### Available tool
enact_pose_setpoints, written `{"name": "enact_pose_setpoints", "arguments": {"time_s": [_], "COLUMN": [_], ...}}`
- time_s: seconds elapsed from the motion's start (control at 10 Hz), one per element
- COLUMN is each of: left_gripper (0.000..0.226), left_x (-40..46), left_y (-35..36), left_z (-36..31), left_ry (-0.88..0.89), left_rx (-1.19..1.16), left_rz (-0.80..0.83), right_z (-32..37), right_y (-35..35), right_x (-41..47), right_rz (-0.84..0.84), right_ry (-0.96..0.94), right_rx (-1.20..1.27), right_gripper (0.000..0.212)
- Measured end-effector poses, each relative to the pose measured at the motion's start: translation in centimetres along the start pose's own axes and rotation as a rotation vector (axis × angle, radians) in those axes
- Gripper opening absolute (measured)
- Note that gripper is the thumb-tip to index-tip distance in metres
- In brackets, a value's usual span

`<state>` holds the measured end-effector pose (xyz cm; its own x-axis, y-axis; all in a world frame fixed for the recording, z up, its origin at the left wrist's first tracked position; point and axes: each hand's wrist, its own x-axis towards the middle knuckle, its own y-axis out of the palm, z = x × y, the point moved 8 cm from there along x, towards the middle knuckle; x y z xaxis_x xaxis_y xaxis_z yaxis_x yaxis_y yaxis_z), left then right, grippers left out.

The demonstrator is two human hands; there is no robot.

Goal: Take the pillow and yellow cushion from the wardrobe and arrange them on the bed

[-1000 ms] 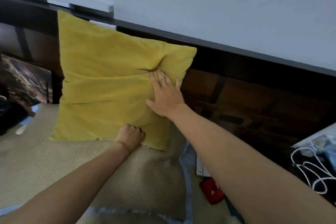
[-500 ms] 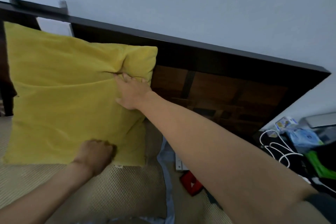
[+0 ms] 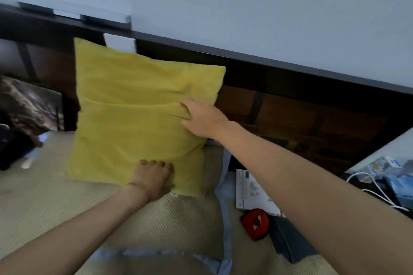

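Note:
The yellow cushion (image 3: 134,118) stands upright against the dark wooden headboard (image 3: 290,114), its lower edge resting on a beige woven pillow (image 3: 178,225) with pale blue trim that lies flat on the bed. My left hand (image 3: 154,178) is curled around the cushion's bottom edge near the right corner. At the cushion's right side, my right hand (image 3: 205,118) has its fingertips tucked into the horizontal fold of the cover, thumb underneath.
A white printed box (image 3: 252,192), a red object (image 3: 254,223) and a dark blue item lie on the bed to the right of the pillow. A bedside surface with white cables (image 3: 380,185) is at far right. A framed picture (image 3: 29,105) leans at left.
My right hand has turned from lying flat on the cushion to fingers tucked into its fold. My left hand stays at the bottom edge. The view swung left, then back right.

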<state>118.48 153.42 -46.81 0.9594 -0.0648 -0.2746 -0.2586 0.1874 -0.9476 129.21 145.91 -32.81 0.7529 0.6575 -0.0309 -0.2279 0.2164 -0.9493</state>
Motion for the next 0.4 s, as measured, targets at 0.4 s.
{"name": "enact_pose_setpoints", "arguments": {"time_s": [0.4], "left_gripper": [0.054], "left_x": [-7.9], "left_y": [-5.0], "left_z": [4.2], "left_ry": [-0.169], "left_rx": [0.124], "left_rz": [-0.076], "right_z": [0.9], "right_y": [-3.0], "right_x": [-16.6], "right_rz": [-0.135], "right_ry": [0.049], "right_rx": [0.274], "right_gripper": [0.049]}}
